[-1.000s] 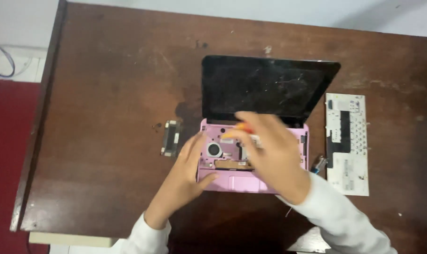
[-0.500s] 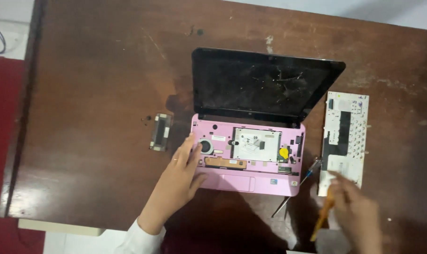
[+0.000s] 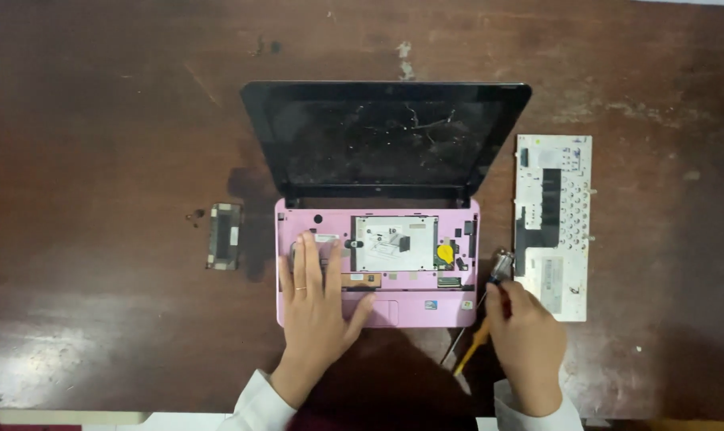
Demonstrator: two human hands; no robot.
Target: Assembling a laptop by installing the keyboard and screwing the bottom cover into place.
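Opened pink laptop [image 3: 378,263] on table [image 3: 114,120], keyboard [image 3: 555,223] removed.
Left hand [image 3: 316,307] flat on laptop, fingers spread; right hand [image 3: 526,335] closed round screwdriver [image 3: 475,345] beside it.

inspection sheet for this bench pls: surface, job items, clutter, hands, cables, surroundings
Surface: dark brown wooden table, scuffed, with pale stains.
Job's things: pink laptop open, keyboard removed, internals exposed, black screen cracked. Orange-handled screwdriver at the laptop's right edge.
Clutter: removed keyboard lying underside up to the right; small dark component to the left, tiny dark bits beside it.
Hands: left hand flat on the palm rest; right hand holds the screwdriver.
Cables: nothing seen.
Surroundings: pale floor at the lower left edge; white sleeves.
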